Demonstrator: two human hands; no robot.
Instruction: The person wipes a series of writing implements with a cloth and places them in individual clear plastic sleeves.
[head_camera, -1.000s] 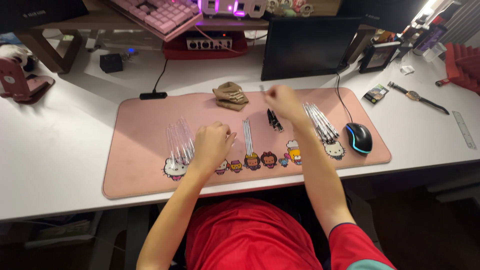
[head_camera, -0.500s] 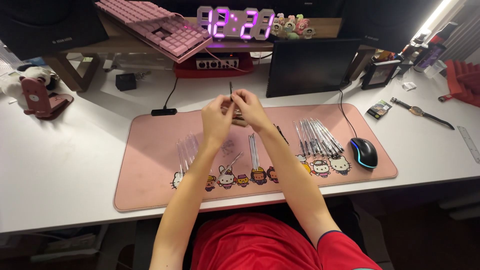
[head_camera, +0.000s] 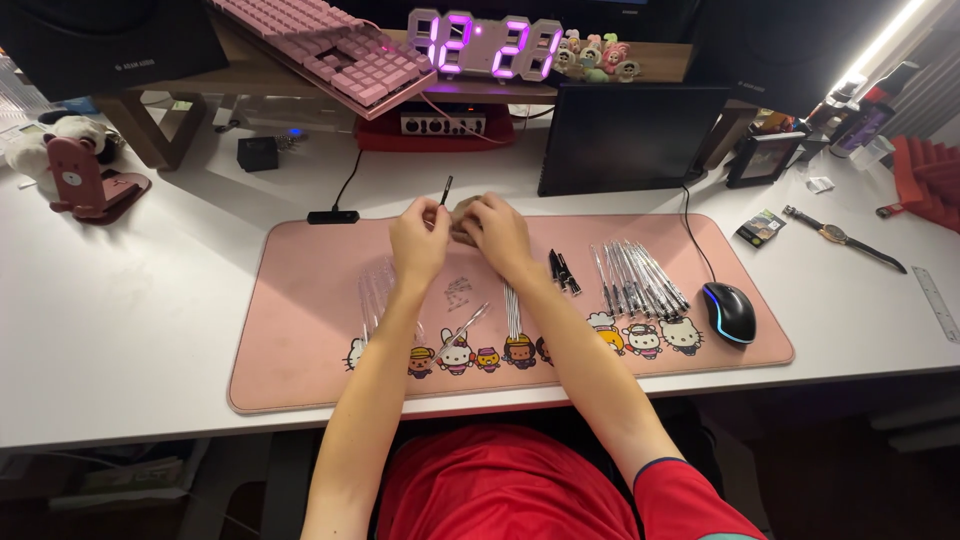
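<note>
A thin dark pen part (head_camera: 445, 190) stands almost upright above the far edge of the pink desk mat (head_camera: 300, 330), pinched at its lower end by the fingers of the left hand (head_camera: 418, 240). The right hand (head_camera: 497, 232) is just beside the left, its fingers curled around a small tan object (head_camera: 462, 218) that lies between the two hands; how firmly it grips cannot be told. Both hands meet over the far middle of the mat.

On the mat, near its front edge, lie several loose groups of parts: clear tubes (head_camera: 375, 295) toward the left, a single clear pen barrel (head_camera: 462, 330) lying aslant, and a short bundle of thin refills (head_camera: 512, 312) under the right forearm. A few black caps (head_camera: 562, 272) lie right of the right hand, and a larger fan of clear pens (head_camera: 640, 278) lies beyond them. A black computer mouse (head_camera: 730, 312) sits at the mat's right end. Behind the mat on the white desk (head_camera: 120, 330) are a dark tablet screen (head_camera: 630, 140) and a wristwatch (head_camera: 845, 238) toward the right edge.
</note>
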